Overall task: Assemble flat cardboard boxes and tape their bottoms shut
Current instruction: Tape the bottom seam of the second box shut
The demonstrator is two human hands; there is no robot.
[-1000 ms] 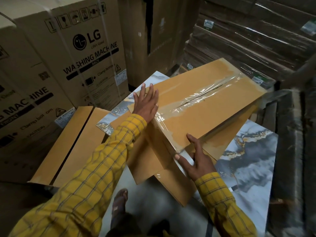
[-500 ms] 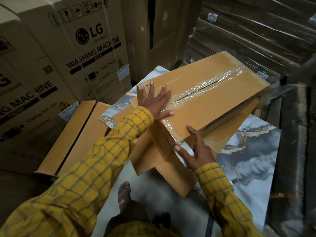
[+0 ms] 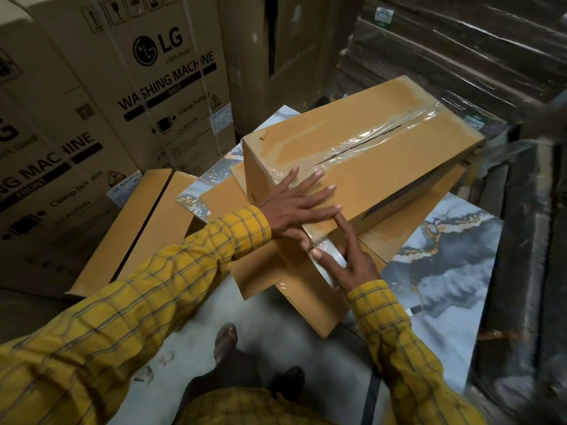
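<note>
A tan cardboard box sits upside down in the middle of a marble-patterned table, its bottom flaps closed and facing up. A wide strip of clear, shiny tape runs along the seam where the two flaps meet and wraps down over the near end of the box. The seam shows as a dark line under the wrinkled tape. The box rests on loose flat cardboard pieces that spread toward the near edge of the table. The left hand lies flat on the box top at its near end, fingers straight and spread, pressing on the tape. The right hand is at the near end face just below, its fingers curled around a roll of clear tape, with the index finger stretched up to the box edge. Both arms wear yellow checked sleeves. One more flat tan cardboard box lies to the left, beside two large printed washing machine cartons. Wrapped stacks of flat cardboard stand at the far right.
</note>
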